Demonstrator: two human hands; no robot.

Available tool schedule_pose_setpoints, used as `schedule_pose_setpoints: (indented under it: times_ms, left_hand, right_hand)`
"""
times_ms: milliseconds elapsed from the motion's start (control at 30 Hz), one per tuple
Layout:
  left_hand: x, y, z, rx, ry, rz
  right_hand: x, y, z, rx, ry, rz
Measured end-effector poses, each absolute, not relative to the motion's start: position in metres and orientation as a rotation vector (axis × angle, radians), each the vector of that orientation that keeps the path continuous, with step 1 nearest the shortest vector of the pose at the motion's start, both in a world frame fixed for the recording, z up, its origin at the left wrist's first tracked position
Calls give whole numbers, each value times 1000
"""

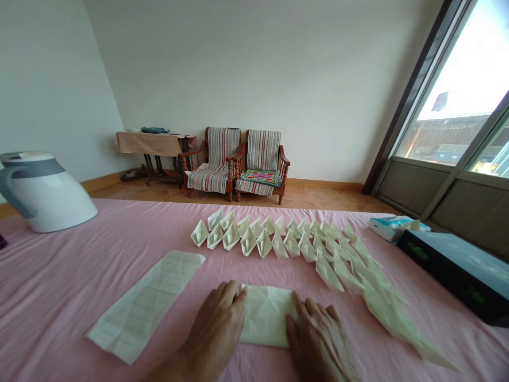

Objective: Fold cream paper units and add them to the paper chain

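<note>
A folded cream paper sheet [265, 314] lies on the pink tablecloth [79, 286] right in front of me. My left hand [218, 329] presses flat on its left edge, fingers stretched out. My right hand [320, 339] lies flat on its right edge, fingers spread. Beyond the sheet, several folded paper boats [278, 241] stand in rows and trail off to the right. A long folded lined paper [147, 303] lies to the left of my left hand.
A white electric kettle [42, 191] stands at the far left. A dark box [461, 270] and a blue-white tissue pack [392, 225] sit at the right edge. Two striped armchairs [238, 164] and a covered side table [153, 143] stand by the far wall.
</note>
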State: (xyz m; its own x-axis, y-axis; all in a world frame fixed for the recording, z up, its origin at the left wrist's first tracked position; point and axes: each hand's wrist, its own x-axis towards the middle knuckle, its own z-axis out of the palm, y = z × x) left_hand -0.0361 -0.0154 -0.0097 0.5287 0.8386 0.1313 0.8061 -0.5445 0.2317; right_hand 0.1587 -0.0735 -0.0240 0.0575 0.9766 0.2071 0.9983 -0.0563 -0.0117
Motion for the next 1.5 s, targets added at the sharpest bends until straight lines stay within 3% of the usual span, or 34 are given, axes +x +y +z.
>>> schedule_pose_setpoints:
  times_ms: [333, 967, 1233, 1500]
  left_hand:
    - [-36, -12, -7, 2750, 1114, 408]
    - [-35, -22, 1, 2753, 1149, 228]
    - [-36, -21, -3, 2737, 1146, 330]
    - [-46, -12, 0, 2652, 1149, 329]
  right_hand:
    - [166, -72, -37, -2035, -2072, -354]
    - [167, -75, -35, -1974, -1961, -456]
    - [161, -82, -32, -1161, -2103, -526]
    - [158, -83, -40, -1103, -2295, -446]
